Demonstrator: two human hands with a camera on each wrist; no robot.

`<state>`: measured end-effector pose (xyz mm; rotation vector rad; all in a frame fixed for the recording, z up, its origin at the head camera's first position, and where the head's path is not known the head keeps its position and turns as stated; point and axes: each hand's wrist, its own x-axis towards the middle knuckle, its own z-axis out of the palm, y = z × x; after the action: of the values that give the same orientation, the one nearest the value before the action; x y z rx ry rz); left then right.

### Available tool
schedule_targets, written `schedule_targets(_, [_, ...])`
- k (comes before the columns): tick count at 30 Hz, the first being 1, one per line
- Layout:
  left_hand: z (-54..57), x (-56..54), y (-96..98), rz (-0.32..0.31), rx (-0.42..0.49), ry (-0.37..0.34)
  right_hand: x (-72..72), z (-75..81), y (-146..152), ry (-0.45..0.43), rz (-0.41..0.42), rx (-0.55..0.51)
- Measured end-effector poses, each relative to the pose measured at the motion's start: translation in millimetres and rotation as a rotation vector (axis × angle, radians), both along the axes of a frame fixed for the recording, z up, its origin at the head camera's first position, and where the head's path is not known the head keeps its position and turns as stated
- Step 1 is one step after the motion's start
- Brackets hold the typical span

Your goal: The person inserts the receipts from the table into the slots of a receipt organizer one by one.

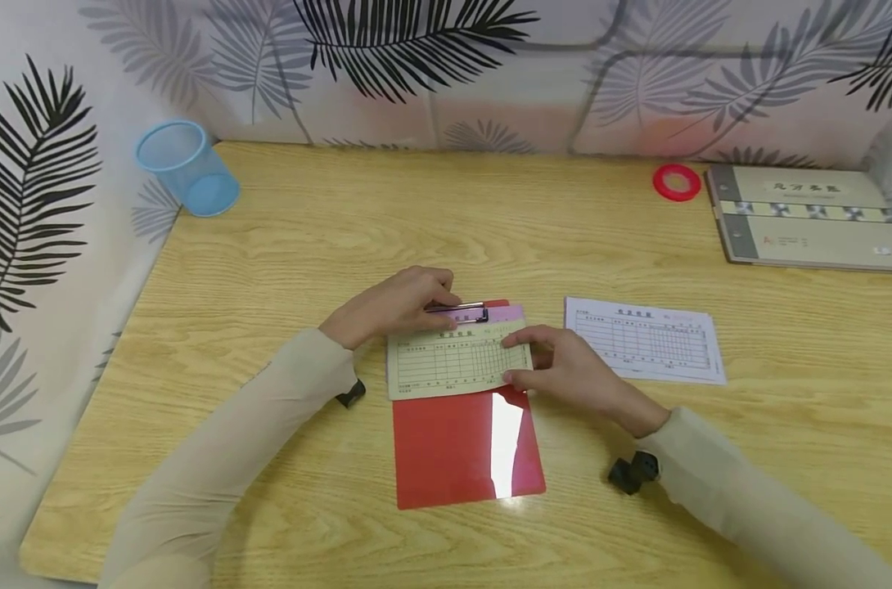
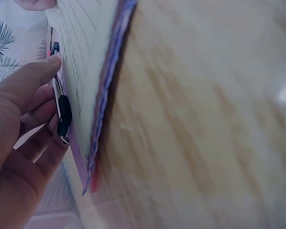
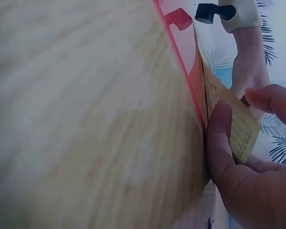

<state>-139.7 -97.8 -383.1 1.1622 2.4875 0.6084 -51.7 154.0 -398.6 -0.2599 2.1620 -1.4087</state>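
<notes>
A red clipboard (image 1: 446, 454) lies in the middle of the table. On its upper half sits a pale yellow printed form (image 1: 446, 368), with a pink sheet (image 1: 506, 313) showing beneath its top edge. My left hand (image 1: 398, 303) grips the metal clip (image 2: 63, 112) at the clipboard's top, thumb on one side and fingers on the other. With my right hand (image 1: 574, 372) I pinch the right edge of the yellow form, which lifts slightly there. In the right wrist view the form (image 3: 240, 136) stands between thumb and fingers. Whether the clip presses the form is hidden.
Right of the clipboard lies a stack of white printed forms (image 1: 645, 343). A red tape ring (image 1: 677, 182) and a thick beige book (image 1: 807, 217) are at the back right. A blue mesh cup (image 1: 188, 168) stands at the back left corner.
</notes>
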Motion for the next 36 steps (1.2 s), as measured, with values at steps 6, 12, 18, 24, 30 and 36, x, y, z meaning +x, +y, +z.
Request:
schedule_targets(6, [-3.3,-1.2,0.0,-0.012,0.008,0.02,-4.3,-3.1,0.6,-0.022,-0.012,-0.016])
schedule_targets(12, [-2.7,0.0,1.5,-0.015,-0.009,0.029,-4.6,-3.2,0.7,-0.009,0.005,0.023])
schedule_targets(18, [-1.8,1.4,4.7,-0.077,-0.074,0.135,-3.0,-2.4,-0.7,0.034,-0.005,0.06])
schedule_targets(24, [-1.3,3.4,7.6,-0.168,-0.121,0.292,-3.5,-3.2,-2.3,0.116,0.007,0.116])
schedule_targets(30, [1.0,7.6,10.5,-0.212,-0.178,0.403,-4.0,-0.9,-2.1,0.169,0.034,0.194])
schedule_targets(36, [2.1,11.0,12.1,-0.213,-0.242,0.468,-4.3,-0.2,-1.7,0.196,0.039,0.218])
